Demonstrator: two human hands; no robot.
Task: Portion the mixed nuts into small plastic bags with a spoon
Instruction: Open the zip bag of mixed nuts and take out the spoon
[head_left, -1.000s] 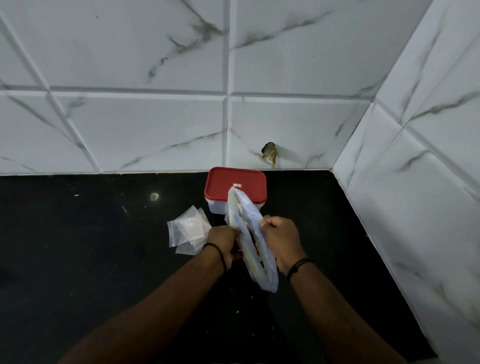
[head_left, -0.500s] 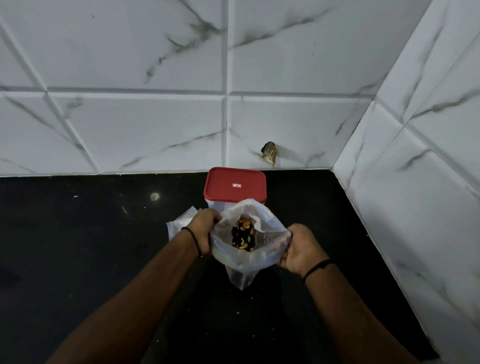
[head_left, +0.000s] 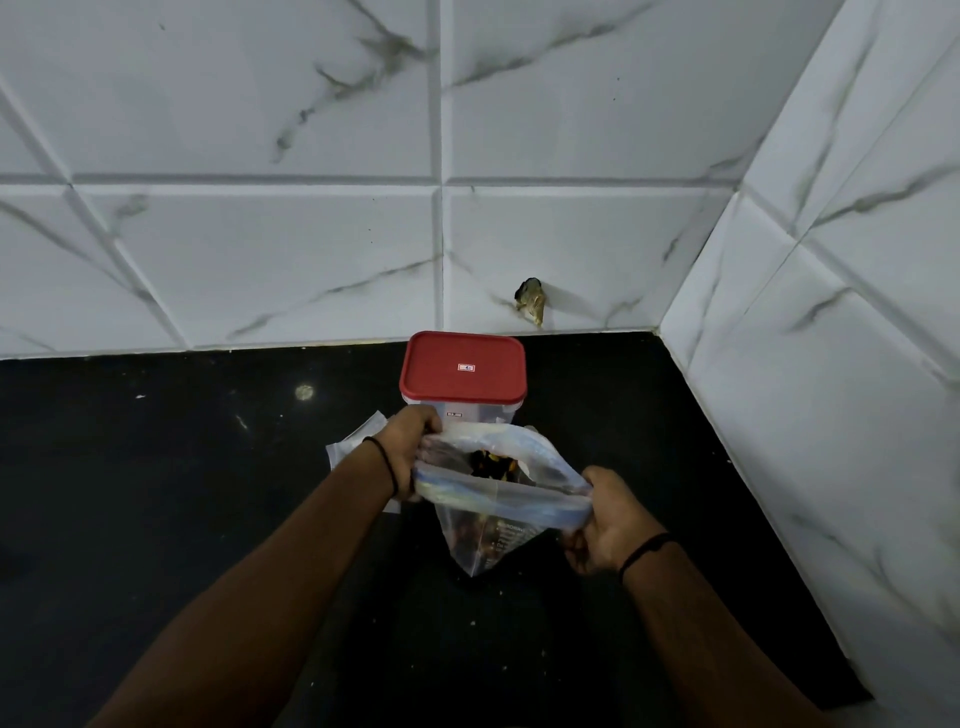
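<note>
A large clear zip bag (head_left: 488, 530) hangs between my hands above the black counter, its mouth pulled wide. Mixed nuts (head_left: 491, 464) show dark and orange inside it. My left hand (head_left: 410, 441) grips the far left edge of the mouth. My right hand (head_left: 605, 519) grips the near right edge by the blue zip strip. Small empty plastic bags (head_left: 353, 441) lie on the counter, mostly hidden behind my left hand. No spoon is in view.
A clear container with a red lid (head_left: 464, 376) stands shut just behind the bag, near the back wall. White marble tiles form a corner at the right (head_left: 675, 322). A chipped hole (head_left: 531, 299) marks the back wall. The black counter (head_left: 156, 493) stretches left.
The bag went from folded flat between my hands to pulled wide, showing the nuts. My right hand has since moved right and toward me, stretching the mouth diagonally.
</note>
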